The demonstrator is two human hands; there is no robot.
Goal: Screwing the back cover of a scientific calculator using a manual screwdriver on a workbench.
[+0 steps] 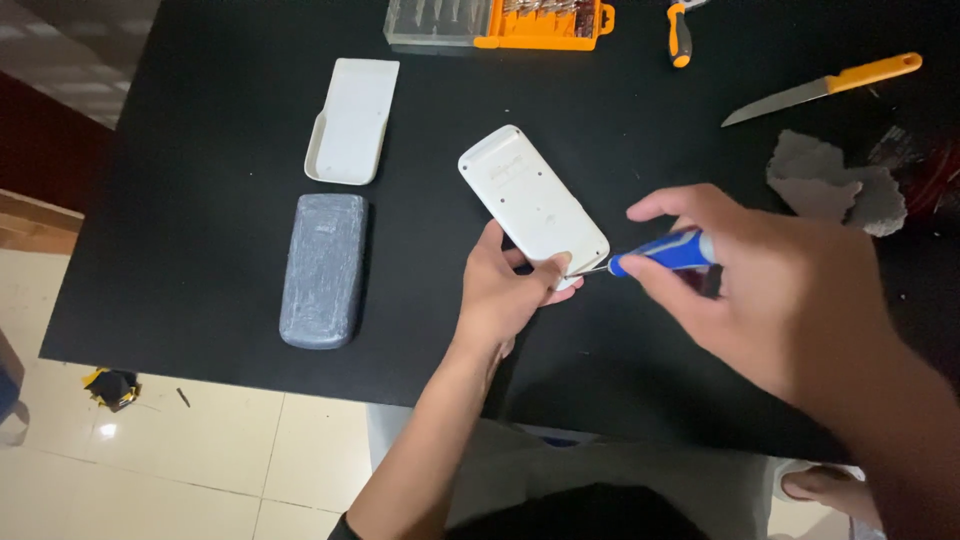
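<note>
A white calculator-like device point(528, 195) lies back side up near the middle of the black table point(200, 200). My left hand point(505, 295) grips its near end, thumb on the casing. My right hand point(770, 285) holds a blue-handled screwdriver point(662, 252) whose thin metal tip touches the device's near corner, right by my left thumb.
A white slide cover point(353, 120) and a dark grey case point(323, 270) lie to the left. At the far edge sit a clear and orange bit box point(500, 22) and an orange-handled tool point(679, 30). An orange-handled knife point(825, 88) and crumpled grey paper point(835, 185) lie right.
</note>
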